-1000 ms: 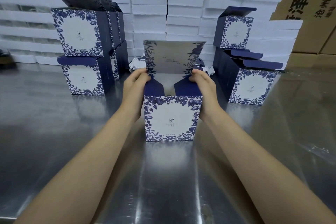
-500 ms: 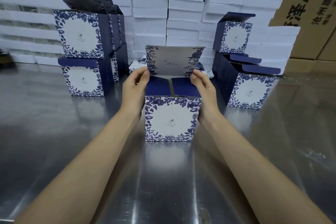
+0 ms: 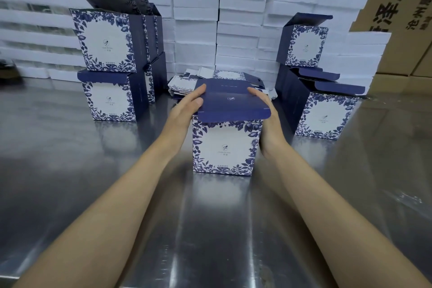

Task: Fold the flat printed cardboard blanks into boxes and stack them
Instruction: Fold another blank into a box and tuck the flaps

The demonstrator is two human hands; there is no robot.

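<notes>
Surface: steel table [image 3: 70, 182] gleaming.
Room: white slabs [image 3: 194, 18] standing stacked far.
Hands: left hand [image 3: 187, 112], right hand [image 3: 268, 124], fingers straight, pressing lid onto box [image 3: 224, 147].

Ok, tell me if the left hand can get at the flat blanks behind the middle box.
Probably yes. The left hand lies at the lid's left edge, and the pile of flat blanks sits just beyond it on the table, with nothing between. It would have to leave the lid first.
</notes>
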